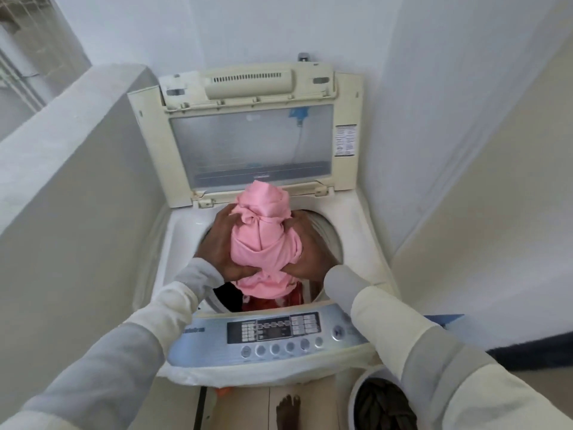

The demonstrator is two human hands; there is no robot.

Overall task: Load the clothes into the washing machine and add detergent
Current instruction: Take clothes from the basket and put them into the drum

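Observation:
A bunched pink garment (266,240) hangs over the open drum of a cream top-loading washing machine (366,243). My left hand (217,243) grips its left side and my right hand (310,252) grips its right side, fingers curled into the cloth. Red and dark clothes (263,304) lie in the drum below it. The lid (251,144) stands raised at the back. No detergent is in view.
The control panel (273,333) with its buttons runs along the machine's front edge. A white bucket (356,389) holding dark laundry stands on the floor at the lower right. A low wall (77,150) closes the left side, and white walls close the back and right.

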